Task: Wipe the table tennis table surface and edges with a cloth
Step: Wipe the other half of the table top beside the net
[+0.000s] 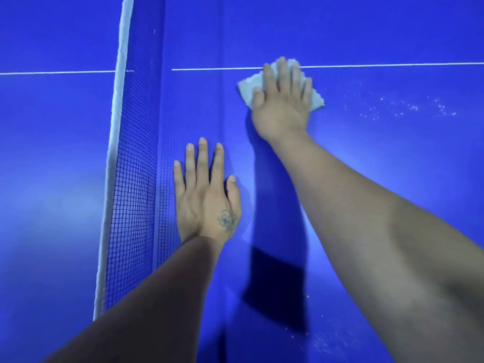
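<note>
The blue table tennis table [379,166] fills the view. My right hand [282,100] presses flat, fingers straight, on a pale light-blue cloth [248,86] lying on the surface at the white centre line [392,65]. The cloth's corners stick out on both sides of the hand. My left hand [207,192] rests flat on the bare surface, fingers straight, just right of the net [131,179].
The net with its white top band [115,127] runs from top to bottom at the left. White specks of dust [403,108] lie on the surface to the right of the cloth, and more specks [322,341] lie near the bottom.
</note>
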A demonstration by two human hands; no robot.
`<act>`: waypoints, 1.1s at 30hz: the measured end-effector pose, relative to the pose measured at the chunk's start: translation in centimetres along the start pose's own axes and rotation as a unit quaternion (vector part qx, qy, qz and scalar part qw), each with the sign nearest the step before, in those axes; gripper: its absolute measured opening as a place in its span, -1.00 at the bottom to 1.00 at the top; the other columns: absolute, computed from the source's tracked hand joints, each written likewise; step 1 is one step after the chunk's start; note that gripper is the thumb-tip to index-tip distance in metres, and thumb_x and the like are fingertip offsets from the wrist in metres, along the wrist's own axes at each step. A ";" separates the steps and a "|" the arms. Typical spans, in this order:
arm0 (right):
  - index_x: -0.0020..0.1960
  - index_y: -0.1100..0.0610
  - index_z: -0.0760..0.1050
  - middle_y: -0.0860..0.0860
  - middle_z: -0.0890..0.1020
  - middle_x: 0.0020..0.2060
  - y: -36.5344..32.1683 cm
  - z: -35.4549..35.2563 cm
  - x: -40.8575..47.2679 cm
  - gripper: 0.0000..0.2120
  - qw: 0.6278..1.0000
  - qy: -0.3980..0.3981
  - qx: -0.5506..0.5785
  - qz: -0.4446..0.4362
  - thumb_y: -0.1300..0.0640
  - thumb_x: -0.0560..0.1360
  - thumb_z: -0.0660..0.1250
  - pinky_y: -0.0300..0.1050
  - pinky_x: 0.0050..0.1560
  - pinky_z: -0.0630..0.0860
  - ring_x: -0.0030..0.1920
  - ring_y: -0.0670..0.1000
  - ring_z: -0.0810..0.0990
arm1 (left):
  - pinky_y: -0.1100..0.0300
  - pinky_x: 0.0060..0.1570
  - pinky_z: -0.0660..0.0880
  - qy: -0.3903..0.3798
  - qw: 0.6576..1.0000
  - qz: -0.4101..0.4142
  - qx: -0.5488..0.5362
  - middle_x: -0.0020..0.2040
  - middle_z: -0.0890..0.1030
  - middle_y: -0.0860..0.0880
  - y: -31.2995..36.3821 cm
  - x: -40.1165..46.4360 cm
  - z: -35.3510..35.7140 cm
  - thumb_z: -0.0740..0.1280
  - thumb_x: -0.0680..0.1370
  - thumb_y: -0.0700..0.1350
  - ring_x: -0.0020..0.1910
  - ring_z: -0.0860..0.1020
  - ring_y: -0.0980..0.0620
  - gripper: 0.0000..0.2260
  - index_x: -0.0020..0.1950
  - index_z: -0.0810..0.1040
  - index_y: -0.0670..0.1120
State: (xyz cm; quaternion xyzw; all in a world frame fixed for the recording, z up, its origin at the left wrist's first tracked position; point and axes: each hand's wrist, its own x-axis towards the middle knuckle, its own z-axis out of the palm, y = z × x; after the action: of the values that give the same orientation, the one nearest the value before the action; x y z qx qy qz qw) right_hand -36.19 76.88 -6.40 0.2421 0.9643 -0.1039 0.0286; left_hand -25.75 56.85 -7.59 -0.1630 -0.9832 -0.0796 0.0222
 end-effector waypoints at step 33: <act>0.70 -0.07 0.18 -0.01 0.08 0.72 7.6 1.0 -23.0 -0.49 0.992 -0.002 -0.007 -0.127 -0.10 0.77 -0.07 0.23 0.66 0.00 0.72 0.10 -0.02 | -0.20 0.69 0.00 0.028 1.000 0.001 -0.011 0.75 0.16 -0.07 -0.2 -0.3 0.1 0.00 0.74 0.08 0.74 0.06 -0.12 -0.45 0.73 0.24 -0.02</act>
State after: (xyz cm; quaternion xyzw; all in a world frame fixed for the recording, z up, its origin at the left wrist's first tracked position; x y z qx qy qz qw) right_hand -12.36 72.59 -6.41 0.1177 0.9878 -0.1001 0.0184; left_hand -25.51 56.58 -7.74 -0.1621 -0.9810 -0.0951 0.0478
